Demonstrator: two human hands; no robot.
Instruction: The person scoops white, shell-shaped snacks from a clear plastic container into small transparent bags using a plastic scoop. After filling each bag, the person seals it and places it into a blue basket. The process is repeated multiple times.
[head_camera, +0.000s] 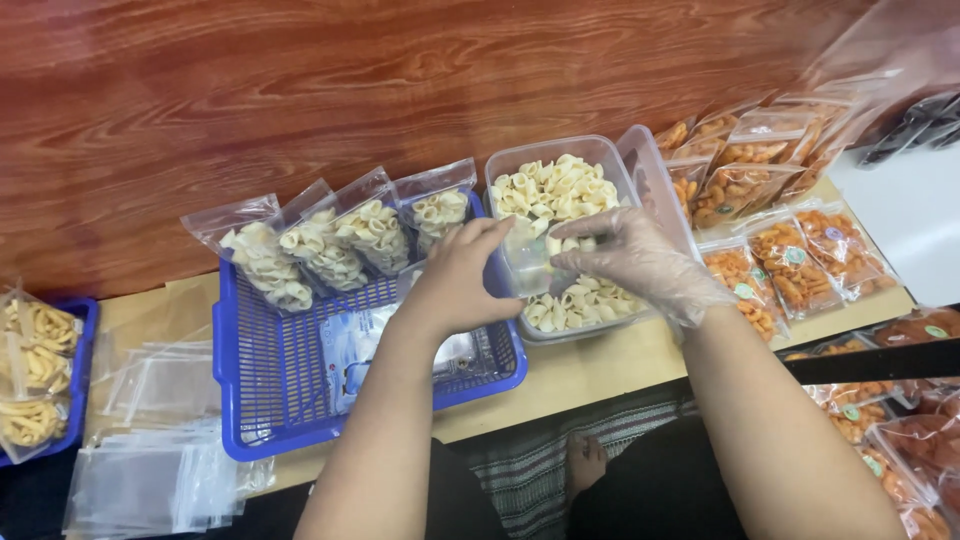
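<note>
Pouch (527, 252), small and clear, is sitting pinched between my two hands above the pale snacks. Going left to right, I am watching empty bags (150, 470) lying well left of my left hand (455, 280), a blue basket (270, 380) of filled pouches (330, 240) just under it, that bare hand's fingers clamping the pouch edge, my gloved right hand (630, 260) gripping its other side over the clear tub (600, 155), and orange snack packs (790, 265) lying just right of it.

Glossy reddish wood wall (300, 90) behind a pale low table (600, 375).
</note>
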